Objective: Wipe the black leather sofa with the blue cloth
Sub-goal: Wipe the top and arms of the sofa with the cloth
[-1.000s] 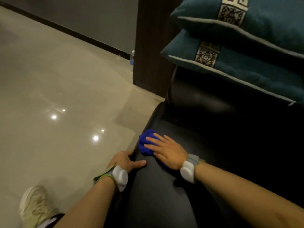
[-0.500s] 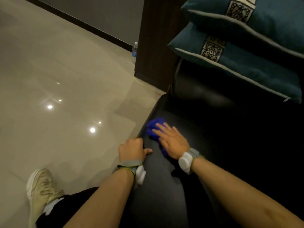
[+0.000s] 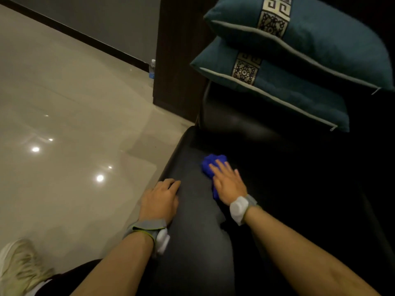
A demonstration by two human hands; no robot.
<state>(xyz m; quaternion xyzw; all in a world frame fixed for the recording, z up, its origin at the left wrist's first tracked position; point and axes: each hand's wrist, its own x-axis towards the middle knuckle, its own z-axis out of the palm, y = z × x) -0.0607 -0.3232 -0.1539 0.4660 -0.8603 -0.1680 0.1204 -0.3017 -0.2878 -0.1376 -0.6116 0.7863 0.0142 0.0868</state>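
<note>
My right hand lies flat, fingers straight and slightly spread, pressing down on the crumpled bright blue cloth, which sits on the seat of the black leather sofa near its front edge; the cloth bunches out past my fingertips, and a strip of it shows under the heel of my palm. My left hand rests on the rounded front edge of the same seat, just left of the cloth hand and apart from it, with the fingers bent over the edge and the thumb lying on top of the leather; this grip holds nothing loose, it only braces on the sofa. Each wrist carries a grey strap with a white puck-shaped device. Beyond the cloth, on the sofa's armrest, two teal cushions with pale piping and a patterned cream and black band are stacked one on the other. To the left stretches a glossy beige tiled floor with bright reflected light spots. A small clear plastic bottle with a blue label stands on the floor beside a dark brown wooden panel. At the lower left corner, my pale worn sneaker rests on the floor.
</note>
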